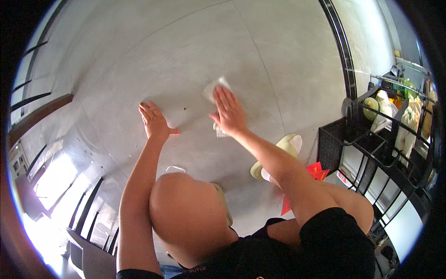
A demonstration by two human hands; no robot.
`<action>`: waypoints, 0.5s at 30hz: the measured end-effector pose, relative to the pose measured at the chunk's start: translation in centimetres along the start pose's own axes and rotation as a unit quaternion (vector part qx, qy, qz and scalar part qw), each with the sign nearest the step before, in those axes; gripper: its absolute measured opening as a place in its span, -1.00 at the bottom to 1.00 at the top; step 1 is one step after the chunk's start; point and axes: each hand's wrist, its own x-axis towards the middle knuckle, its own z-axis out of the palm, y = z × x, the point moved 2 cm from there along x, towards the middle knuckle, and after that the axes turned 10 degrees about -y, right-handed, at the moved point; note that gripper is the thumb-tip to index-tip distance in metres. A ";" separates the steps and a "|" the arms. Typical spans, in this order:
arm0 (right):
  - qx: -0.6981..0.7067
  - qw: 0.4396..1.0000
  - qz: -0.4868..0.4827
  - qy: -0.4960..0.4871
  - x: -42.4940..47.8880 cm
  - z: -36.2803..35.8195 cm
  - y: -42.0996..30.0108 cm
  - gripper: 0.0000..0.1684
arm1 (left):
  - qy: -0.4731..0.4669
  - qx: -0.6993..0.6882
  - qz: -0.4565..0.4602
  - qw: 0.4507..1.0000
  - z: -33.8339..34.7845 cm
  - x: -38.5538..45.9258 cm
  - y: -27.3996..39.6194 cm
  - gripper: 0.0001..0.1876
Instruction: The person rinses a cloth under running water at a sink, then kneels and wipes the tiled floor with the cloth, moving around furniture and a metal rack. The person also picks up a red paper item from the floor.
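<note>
Grey floor tiles (195, 62) with thin joint lines lie before me. My right hand (228, 111) presses flat on a pale, crumpled cloth or tissue (210, 90) against the floor; parts of it show beyond the fingertips and beside the palm. To the left, my left hand (155, 120) rests near or on the floor with its thumb spread, holding nothing. A small dark speck (185, 108) lies on the floor between my two hands. My bare knee is bent below them.
At right stands a black metal rack (331, 143) with baskets holding a round green fruit or vegetable (370, 107) and bags. Red paper pieces (317, 171) lie by my pale shoe (287, 146). A brown curved furniture edge (45, 115) and a grey chair (94, 254) are at left.
</note>
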 end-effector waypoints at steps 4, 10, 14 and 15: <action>0.007 0.984 0.175 0.023 -7.5 1.3 1.6 0.09 | 0.010 0.059 0.002 0.998 1.0 0.8 -0.2 0.77; -0.007 0.859 0.477 0.188 -11.2 -0.2 10.0 0.01 | 0.033 -0.005 0.006 0.999 1.6 1.1 -1.3 0.86; -0.055 0.865 0.451 0.214 -3.5 -4.3 17.2 0.01 | 0.024 0.025 -0.001 0.999 1.0 1.6 -0.5 0.86; -0.069 0.876 0.432 0.203 -2.3 -5.5 18.1 0.02 | 0.022 0.021 0.006 1.000 0.6 1.7 0.1 0.87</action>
